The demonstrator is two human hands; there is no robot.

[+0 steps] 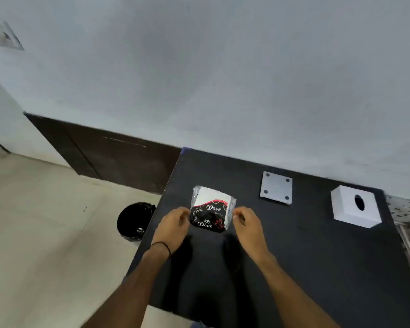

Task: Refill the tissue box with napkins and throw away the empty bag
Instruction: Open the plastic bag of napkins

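While napkin bag (212,208) is lying on bench (305,256) | left hand (173,229) and right hand (249,229) are pinching its near corners | tissue box (355,205) sitting well right, nearer right hand

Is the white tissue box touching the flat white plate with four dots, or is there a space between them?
Apart. The head view shows bare black table between the tissue box and the flat white plate; the box stands to the plate's right.

Napkin bag (212,209) between both hands' pinching grip
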